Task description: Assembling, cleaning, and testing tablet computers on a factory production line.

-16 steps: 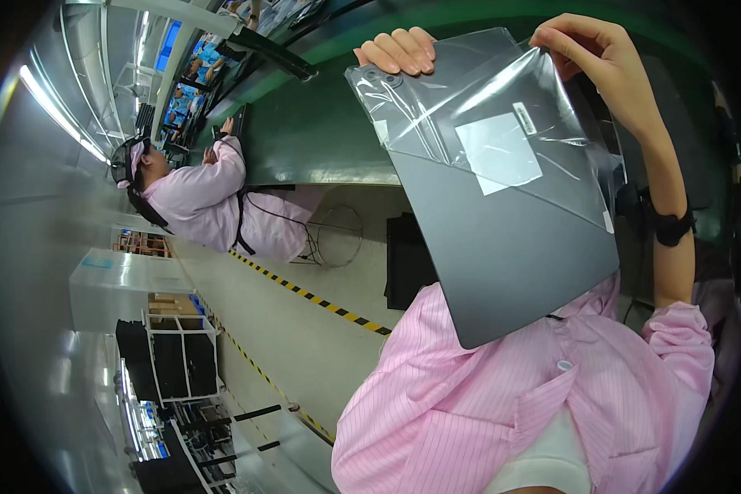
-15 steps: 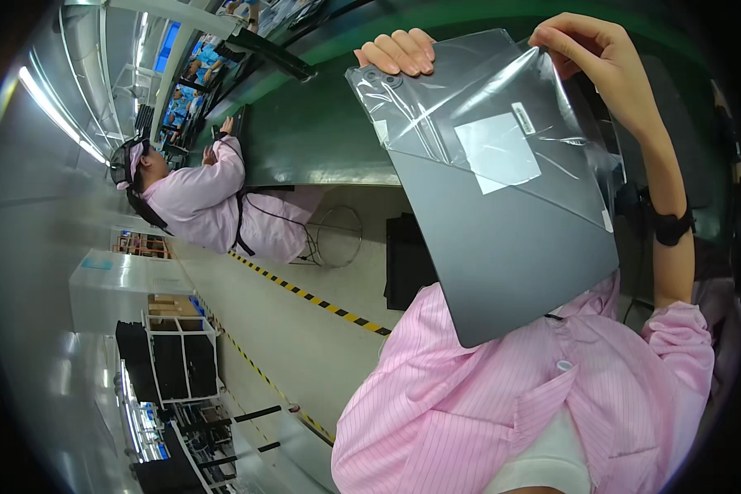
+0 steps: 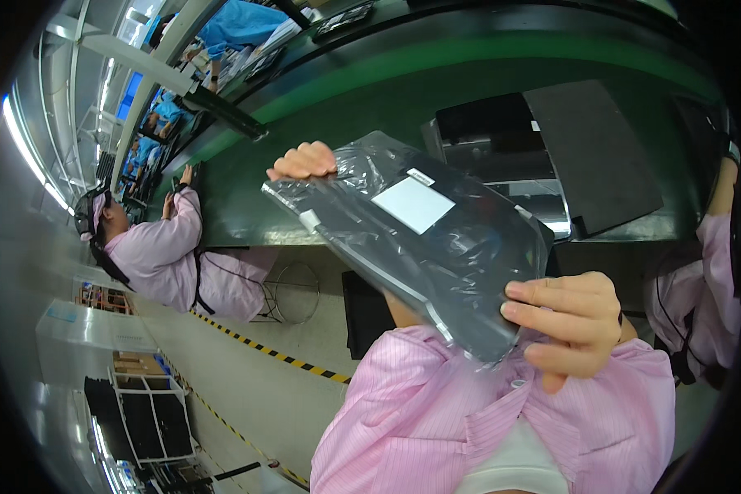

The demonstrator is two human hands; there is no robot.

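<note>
Before my chest, a dark grey tablet is tilted, its flat back towards me. Wrinkled clear plastic film covers it, with a white square label on the film. Gripping the far left corner is my left hand, fingers curled over the edge and thumb hidden behind. My right hand closes on the near right corner, fingertips on the film-covered edge. The left forearm is mostly hidden beneath the tablet.
On the green table lie glossy black panels and a dark grey sheet. A person in pink works at the left; another person's arm shows at the far right. A metal post rises by the table.
The film now covers the tablet's whole back instead of its far part. My right hand has come down from the film's far corner to the near edge. The tablet has tilted and lowered.
</note>
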